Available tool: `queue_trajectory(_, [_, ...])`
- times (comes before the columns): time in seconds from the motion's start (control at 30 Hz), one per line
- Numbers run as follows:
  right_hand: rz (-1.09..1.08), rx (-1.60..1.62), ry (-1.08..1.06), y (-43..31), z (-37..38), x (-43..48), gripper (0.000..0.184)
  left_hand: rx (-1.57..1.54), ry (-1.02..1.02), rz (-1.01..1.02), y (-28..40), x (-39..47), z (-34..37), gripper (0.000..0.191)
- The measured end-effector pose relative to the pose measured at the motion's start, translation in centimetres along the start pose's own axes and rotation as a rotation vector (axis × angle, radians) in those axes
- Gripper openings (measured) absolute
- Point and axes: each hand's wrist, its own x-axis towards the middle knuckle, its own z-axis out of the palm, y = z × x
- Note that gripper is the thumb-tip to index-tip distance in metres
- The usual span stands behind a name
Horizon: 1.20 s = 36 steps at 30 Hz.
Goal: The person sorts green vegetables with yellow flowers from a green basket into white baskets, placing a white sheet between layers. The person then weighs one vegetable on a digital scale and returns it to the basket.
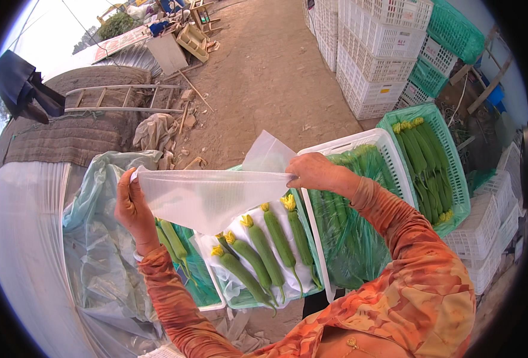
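Observation:
My left hand (135,210) and my right hand (317,172) stretch a thin white foam sheet (210,192) between them, each pinching an upper corner. The sheet hangs over the far part of a crate lined with green plastic film (246,302). In that crate several loofah gourds (264,253) with yellow blossoms at their far ends lie side by side on white sheeting (304,277). A pointed white flap (268,150) stands up behind my right hand. To the right, a white plastic crate (400,165) holds more gourds under green film; part of the left crate's gourds (173,241) also shows.
A green-lined crate (461,192) of gourds stands at the far right, beside white crates (478,228). Tall stacks of white crates (376,58) rise beyond, along a dirt path (268,76). Crumpled plastic film (107,241) and a ladder (125,96) are at the left.

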Motion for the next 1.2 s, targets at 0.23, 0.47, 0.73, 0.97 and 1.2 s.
queue_trajectory(0.23, [0.065, 0.213, 0.102, 9.1, -4.9, -23.9, 0.018, -0.183, -0.336, -0.200, 7.5, 0.8, 15.4, 0.021])
queue_trajectory(0.47, [0.407, 0.367, 0.107, 14.5, -2.2, -42.4, 0.017, -0.105, -0.659, 0.112, 12.3, -3.2, 36.6, 0.026])
queue_trajectory(0.73, [1.059, 0.970, 0.293, 24.7, 0.4, -57.6, 0.031, 0.221, -1.132, -0.022, 30.1, -13.1, 62.7, 0.036])
queue_trajectory(0.97, [1.352, 0.736, 0.638, 32.6, 4.8, -64.7, 0.027, -0.241, -1.209, -0.471, 39.5, -25.3, 79.8, 0.036])
queue_trajectory(1.2, [1.580, 0.171, 0.524, 37.6, 8.0, -67.2, 0.026, -0.231, -1.096, -0.034, 43.3, -35.3, 88.1, 0.039])
